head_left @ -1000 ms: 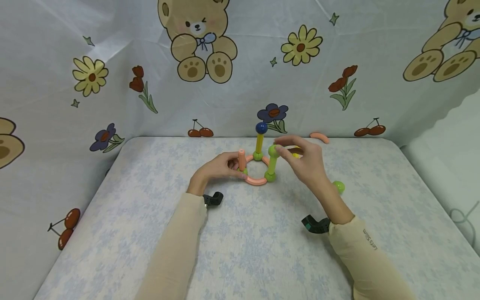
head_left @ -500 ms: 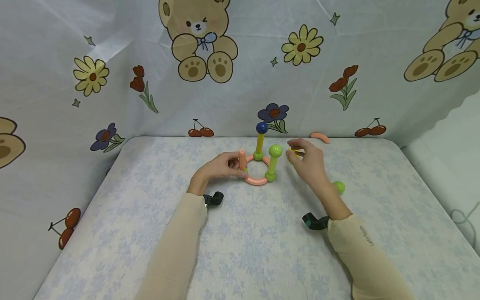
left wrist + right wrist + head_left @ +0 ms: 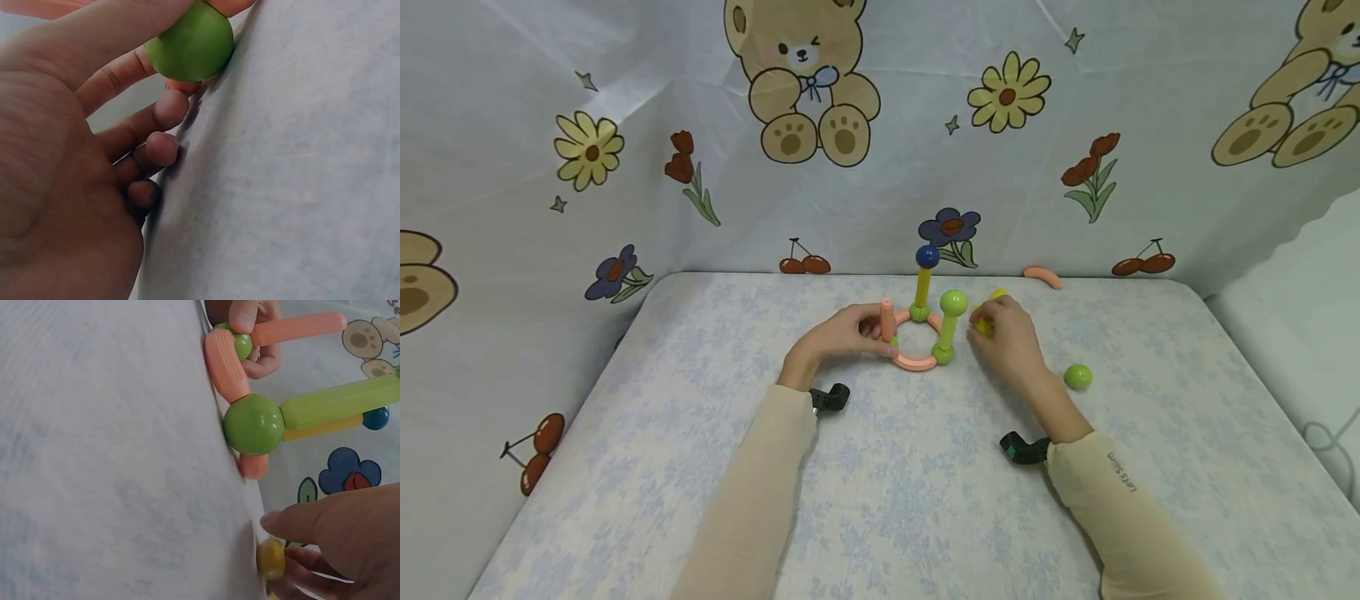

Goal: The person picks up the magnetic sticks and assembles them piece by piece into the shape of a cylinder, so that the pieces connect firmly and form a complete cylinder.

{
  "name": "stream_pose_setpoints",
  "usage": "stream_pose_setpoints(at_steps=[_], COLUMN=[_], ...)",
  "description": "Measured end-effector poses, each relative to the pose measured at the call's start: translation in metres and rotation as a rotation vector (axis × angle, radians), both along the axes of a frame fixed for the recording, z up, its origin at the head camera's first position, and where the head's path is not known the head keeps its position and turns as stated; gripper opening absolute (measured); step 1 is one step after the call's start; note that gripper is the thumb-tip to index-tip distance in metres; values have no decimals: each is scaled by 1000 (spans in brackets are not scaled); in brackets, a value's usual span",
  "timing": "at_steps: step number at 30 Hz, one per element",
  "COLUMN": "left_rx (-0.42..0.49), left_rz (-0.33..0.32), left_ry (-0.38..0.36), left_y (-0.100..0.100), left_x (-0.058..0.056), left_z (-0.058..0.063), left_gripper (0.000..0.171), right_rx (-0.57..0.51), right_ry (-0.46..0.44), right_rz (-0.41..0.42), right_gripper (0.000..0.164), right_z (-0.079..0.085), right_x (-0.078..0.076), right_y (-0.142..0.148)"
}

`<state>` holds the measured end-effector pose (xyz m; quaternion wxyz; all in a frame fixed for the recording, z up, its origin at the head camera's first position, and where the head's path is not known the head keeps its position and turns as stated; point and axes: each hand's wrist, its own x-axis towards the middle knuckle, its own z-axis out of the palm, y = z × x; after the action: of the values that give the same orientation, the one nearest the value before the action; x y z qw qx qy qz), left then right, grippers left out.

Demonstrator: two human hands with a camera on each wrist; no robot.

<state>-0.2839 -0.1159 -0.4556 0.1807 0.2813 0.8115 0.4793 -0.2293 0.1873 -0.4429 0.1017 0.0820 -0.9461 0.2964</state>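
A ring of curved pink pieces (image 3: 914, 364) joined by green balls (image 3: 943, 354) lies on the table. Three rods rise from it: a pink rod (image 3: 887, 321), a yellow rod (image 3: 922, 287) topped by a blue ball (image 3: 927, 257), and a light-green rod (image 3: 948, 332) topped by a green ball (image 3: 953, 302). My left hand (image 3: 844, 332) pinches the green ball (image 3: 194, 47) beneath the pink rod. My right hand (image 3: 1011, 342) is around a yellow piece (image 3: 270, 558) on the table, its thumb slightly apart from it. Fingers hide much of that piece.
A loose green ball (image 3: 1078, 377) lies right of my right hand. One curved pink piece (image 3: 1042, 277) lies at the table's back edge. A patterned cloth (image 3: 865, 200) hangs behind the table (image 3: 895, 483).
My right hand has left the green ball on the light-green rod and moved right and down to the yellow piece. The left hand keeps its hold.
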Motion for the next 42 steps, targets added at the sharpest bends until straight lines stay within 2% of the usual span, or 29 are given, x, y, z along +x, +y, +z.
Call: stream_pose_setpoints(at_steps=[4, 8, 15, 23, 29, 33, 36, 42], left_rx=[-34, -42, -49, -54, -51, -50, -55, -53], left_rz=[17, 18, 24, 30, 30, 28, 27, 17], left_ry=[20, 42, 33, 31, 36, 39, 40, 47], left_y=[1, 1, 0, 0, 1, 2, 2, 2], left_x=[-1, -3, -2, 0, 0, -1, -1, 0], left_z=[-1, -1, -1, 2, 2, 1, 1, 2], left_gripper=[30, 28, 28, 30, 30, 30, 30, 27], right_rx=[23, 39, 97, 133, 120, 124, 140, 154], right_ry=[21, 10, 9, -7, 26, 25, -9, -78], right_rz=[-8, -29, -98, -125, -134, -110, -60, -8], right_gripper=[14, 19, 34, 31, 34, 39, 41, 31], right_z=[-2, -2, 3, 3, -1, -3, -4, -5], right_x=[2, 2, 2, 2, 1, -1, -3, -3], right_y=[-1, -2, -3, -2, 0, 1, 1, -2])
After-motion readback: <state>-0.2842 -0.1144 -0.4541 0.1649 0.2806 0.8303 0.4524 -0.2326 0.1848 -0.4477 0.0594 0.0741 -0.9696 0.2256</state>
